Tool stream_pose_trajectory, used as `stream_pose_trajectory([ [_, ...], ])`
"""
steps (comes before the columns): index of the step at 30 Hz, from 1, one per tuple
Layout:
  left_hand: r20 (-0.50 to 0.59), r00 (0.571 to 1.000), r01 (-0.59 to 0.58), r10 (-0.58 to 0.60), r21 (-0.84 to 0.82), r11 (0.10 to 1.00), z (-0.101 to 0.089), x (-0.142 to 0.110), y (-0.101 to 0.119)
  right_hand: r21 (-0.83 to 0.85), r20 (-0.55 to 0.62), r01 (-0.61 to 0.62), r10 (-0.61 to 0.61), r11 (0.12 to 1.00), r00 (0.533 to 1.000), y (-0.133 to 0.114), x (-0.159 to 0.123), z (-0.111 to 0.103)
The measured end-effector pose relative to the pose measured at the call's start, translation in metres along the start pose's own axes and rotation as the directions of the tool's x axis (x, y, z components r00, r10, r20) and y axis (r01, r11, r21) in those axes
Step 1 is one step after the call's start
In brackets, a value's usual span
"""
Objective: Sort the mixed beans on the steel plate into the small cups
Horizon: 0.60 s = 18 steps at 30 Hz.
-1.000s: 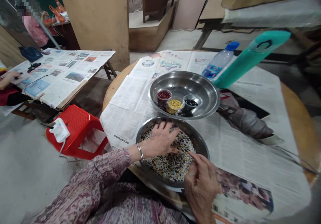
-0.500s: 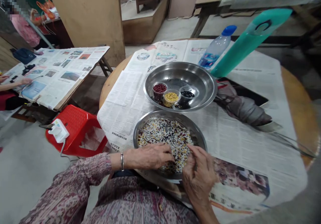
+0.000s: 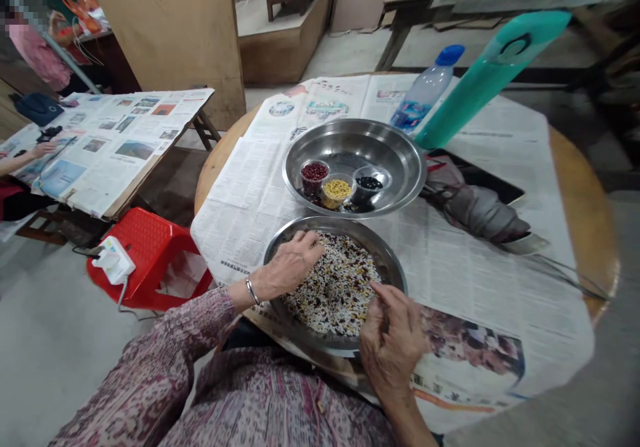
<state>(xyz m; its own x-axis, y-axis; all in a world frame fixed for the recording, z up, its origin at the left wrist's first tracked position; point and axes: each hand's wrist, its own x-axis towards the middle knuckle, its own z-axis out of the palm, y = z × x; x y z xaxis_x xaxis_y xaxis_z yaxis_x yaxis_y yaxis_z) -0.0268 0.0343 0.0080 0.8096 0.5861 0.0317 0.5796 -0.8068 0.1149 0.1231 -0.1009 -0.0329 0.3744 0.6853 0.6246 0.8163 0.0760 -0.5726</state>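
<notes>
A shallow steel bowl in front of me holds a mix of white grains, dark red beans, yellow beans and black beans. Over its left part is my left hand, fingers bent down at the mix and closed; whatever they hold is hidden. My right hand is at the bowl's right edge with curled fingers, thumb and forefinger close together; I cannot make out anything between them. Behind stands a wider steel basin with small clear cups of red beans, yellow beans and black beans.
Newspaper covers the round table. A water bottle, a tall teal container and a folded grey umbrella lie or stand beyond the basin. At left are a red stool with a power strip and another person's hand.
My left hand has moved from the near middle of the bowl up and left toward its left rim. The right hand stays at the right edge. The view has shifted slightly.
</notes>
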Motion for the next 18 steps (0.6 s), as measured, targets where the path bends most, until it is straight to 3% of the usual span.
stream_pose_trajectory([
  [3,-0.052,0.996,0.073,-0.073,-0.011,0.997,-0.001,-0.013,0.0,0.013,-0.004,-0.01,0.01,1.0,1.0,0.001,0.0,0.001],
  [7,0.031,0.997,-0.062,0.064,-0.075,0.995,0.002,-0.012,0.014,0.007,-0.004,-0.005,0.005,1.0,1.0,0.003,-0.002,0.002],
  [10,0.1,0.994,-0.029,0.038,-0.089,0.996,0.006,0.003,0.02,-0.002,0.002,0.0,0.0,1.0,1.0,0.004,-0.003,0.001],
  [13,0.209,0.973,-0.05,0.097,-0.218,0.975,0.008,0.013,0.021,-0.011,0.02,-0.008,0.009,1.0,1.0,0.003,-0.002,0.001],
  [18,0.233,0.958,-0.065,0.165,-0.387,0.92,-0.005,-0.009,0.017,0.005,0.021,0.003,-0.004,1.0,1.0,0.003,-0.003,0.001],
])
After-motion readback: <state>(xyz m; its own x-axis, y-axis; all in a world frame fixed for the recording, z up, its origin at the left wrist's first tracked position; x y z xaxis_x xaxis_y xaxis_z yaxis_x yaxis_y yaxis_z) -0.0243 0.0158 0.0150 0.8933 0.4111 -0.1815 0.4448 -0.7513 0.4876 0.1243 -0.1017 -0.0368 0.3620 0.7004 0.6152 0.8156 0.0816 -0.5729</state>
